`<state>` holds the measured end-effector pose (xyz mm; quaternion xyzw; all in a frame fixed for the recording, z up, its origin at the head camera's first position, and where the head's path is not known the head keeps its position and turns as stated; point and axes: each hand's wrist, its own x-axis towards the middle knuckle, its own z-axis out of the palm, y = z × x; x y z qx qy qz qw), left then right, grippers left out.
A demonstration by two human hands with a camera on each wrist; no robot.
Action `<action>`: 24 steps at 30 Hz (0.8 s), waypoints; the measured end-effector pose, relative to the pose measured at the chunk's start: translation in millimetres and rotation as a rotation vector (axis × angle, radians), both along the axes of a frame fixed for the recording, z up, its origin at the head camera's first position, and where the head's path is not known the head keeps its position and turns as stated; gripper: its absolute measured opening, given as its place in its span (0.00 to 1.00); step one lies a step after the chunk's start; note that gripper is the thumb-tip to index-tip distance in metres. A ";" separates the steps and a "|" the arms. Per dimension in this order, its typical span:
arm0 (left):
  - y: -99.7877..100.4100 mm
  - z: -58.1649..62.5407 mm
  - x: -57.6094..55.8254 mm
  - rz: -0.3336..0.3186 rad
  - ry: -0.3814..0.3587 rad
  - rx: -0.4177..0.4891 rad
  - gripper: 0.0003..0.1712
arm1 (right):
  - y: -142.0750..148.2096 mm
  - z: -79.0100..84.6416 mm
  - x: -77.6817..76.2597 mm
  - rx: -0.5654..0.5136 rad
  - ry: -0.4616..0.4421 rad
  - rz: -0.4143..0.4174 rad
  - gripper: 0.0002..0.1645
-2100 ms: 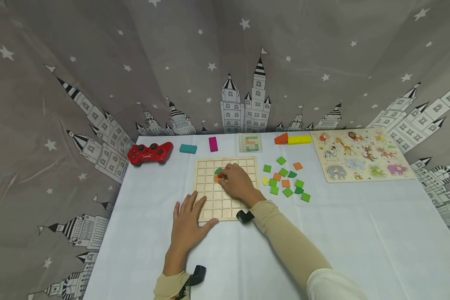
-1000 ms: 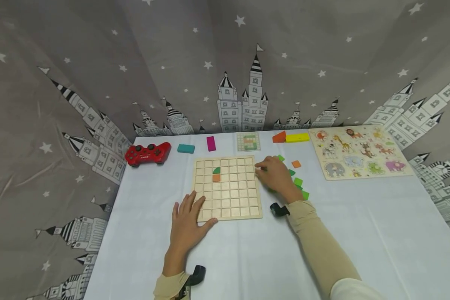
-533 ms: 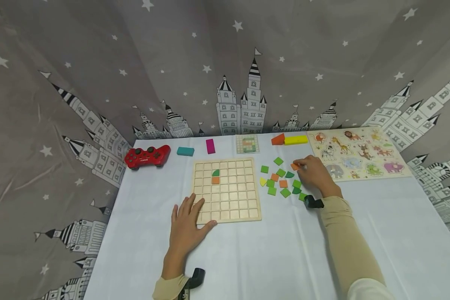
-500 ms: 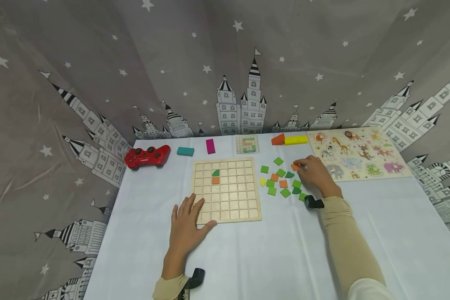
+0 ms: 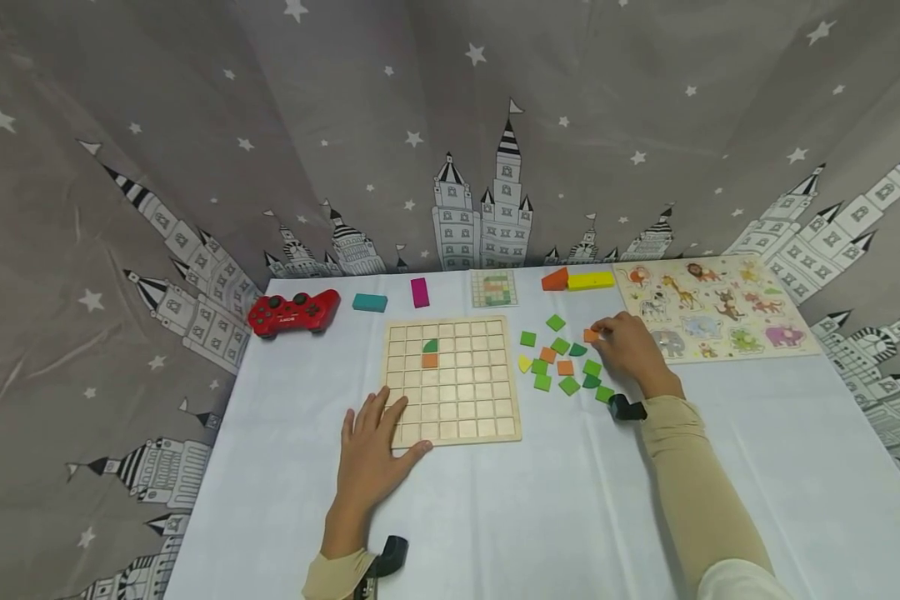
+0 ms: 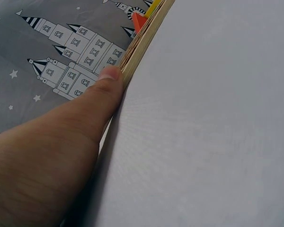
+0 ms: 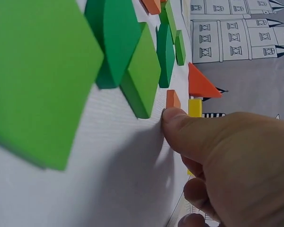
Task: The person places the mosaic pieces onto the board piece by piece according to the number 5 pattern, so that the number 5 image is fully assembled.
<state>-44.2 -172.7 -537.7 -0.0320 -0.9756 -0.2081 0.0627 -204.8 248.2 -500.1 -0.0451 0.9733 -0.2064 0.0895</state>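
Note:
My left hand lies with spread fingers over the lower left corner of a wooden grid board. In the left wrist view its thumb rests along the board's edge. A dark green quarter-round tile and an orange square tile sit in neighbouring cells of the board, one above the other. Right of the loose tiles, my right hand pinches another orange square tile low at the tablecloth. The right wrist view has the thumb against this orange tile, the other fingers curled.
Several loose green tiles, orange ones and a yellow piece lie right of the board. Behind are a pattern card, a teal block, a magenta block, a yellow block, a red game controller and an animal puzzle.
My right hand has left the orange tile on the board, crossed right over the loose tiles and taken hold of another orange tile, now turned slightly. The left hand has stayed at the board's corner.

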 end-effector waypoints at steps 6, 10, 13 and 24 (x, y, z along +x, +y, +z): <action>-3.9 0.5 0.2 0.005 -0.022 -0.006 0.51 | -11.5 2.3 -1.8 0.019 -0.030 0.014 0.21; -7.7 2.1 -0.3 0.002 -0.046 -0.011 0.51 | -38.3 9.1 5.1 -0.021 -0.011 0.031 0.23; -8.6 3.7 -0.9 -0.011 -0.059 -0.002 0.51 | -71.1 14.1 13.3 -0.065 0.032 0.068 0.24; -3.2 -0.5 -0.4 -0.005 -0.071 -0.003 0.51 | -214.5 8.3 41.8 -0.064 0.159 0.404 0.22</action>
